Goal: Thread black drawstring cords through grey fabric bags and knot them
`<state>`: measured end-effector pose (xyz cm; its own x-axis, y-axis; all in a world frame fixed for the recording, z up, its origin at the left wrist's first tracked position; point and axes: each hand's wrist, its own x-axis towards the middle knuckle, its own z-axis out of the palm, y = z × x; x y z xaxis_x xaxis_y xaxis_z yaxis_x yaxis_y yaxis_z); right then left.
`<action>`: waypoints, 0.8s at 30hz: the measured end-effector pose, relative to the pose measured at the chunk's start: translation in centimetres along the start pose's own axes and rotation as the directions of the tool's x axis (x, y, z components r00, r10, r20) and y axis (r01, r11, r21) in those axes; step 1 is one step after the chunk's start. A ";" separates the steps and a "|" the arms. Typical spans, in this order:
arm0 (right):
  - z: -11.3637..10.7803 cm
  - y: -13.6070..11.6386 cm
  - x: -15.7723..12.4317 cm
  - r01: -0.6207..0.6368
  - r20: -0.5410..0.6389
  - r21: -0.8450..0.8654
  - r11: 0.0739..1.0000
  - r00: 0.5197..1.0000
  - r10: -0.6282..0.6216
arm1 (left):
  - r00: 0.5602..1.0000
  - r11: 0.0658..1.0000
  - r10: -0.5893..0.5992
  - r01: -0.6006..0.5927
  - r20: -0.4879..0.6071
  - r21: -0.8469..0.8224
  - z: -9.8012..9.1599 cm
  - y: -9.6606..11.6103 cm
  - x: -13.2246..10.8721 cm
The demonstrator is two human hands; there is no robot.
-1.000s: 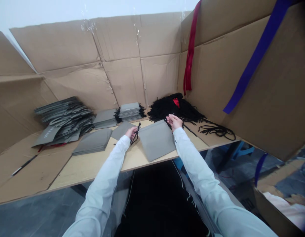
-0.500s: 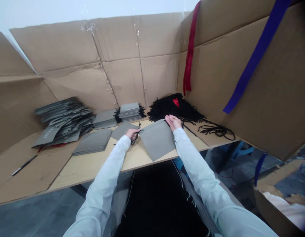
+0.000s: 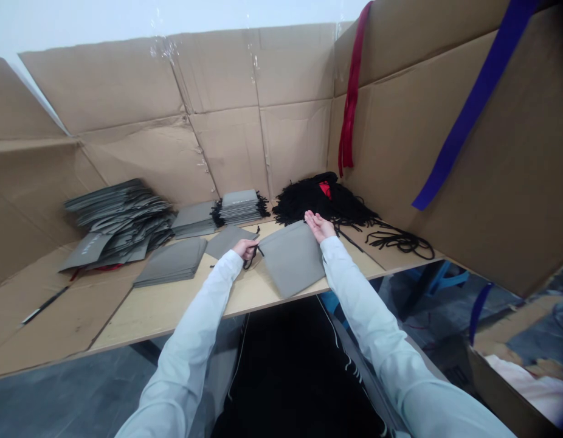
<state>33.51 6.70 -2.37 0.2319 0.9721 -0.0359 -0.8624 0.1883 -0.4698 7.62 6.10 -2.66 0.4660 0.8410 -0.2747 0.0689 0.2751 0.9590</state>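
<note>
A grey fabric pouch (image 3: 293,258) hangs tilted over the table's front edge, between my two hands. My left hand (image 3: 245,248) is closed on the pouch's upper left corner, where a black cord dangles in a small loop. At the upper right corner is my right hand (image 3: 318,226), closed, palm partly turned up; the fingers hide what they pinch. Just behind my left hand, another grey pouch (image 3: 227,239) lies flat with black cord ends at its sides.
Grey pouches are stacked at left (image 3: 121,219) and nearer the middle (image 3: 172,261). A corded stack (image 3: 241,205) and a black cord pile (image 3: 324,198) stand at the back. Cardboard walls (image 3: 227,73) surround the table (image 3: 140,310). Red and blue strips hang at right.
The thin white tool that showed at my right fingers is no longer visible. My right fingers have shifted slightly, and the pouch's lower corner has swung a little to the right.
</note>
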 end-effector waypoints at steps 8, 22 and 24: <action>0.1 -0.2 0.2 -0.067 -0.058 0.027 0.997 0.996 0.069 | 0.989 0.988 0.135 -0.130 -0.054 0.078 0.5 0.0 -0.7; -1.2 -2.0 1.1 0.108 -0.163 0.029 0.994 0.981 -0.102 | 0.993 0.964 0.119 -0.111 -0.021 0.240 -1.2 0.4 -1.6; -1.5 -2.5 1.3 0.119 -0.181 0.034 0.992 0.977 -0.111 | 0.992 0.967 0.126 -0.118 -0.020 0.227 -1.7 0.5 -1.8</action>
<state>36.59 7.30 -2.55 0.4038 0.9036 -0.1430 -0.8434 0.3071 -0.4409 5.33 5.50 -1.84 0.4534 0.8780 -0.1531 0.2115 0.0608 0.9755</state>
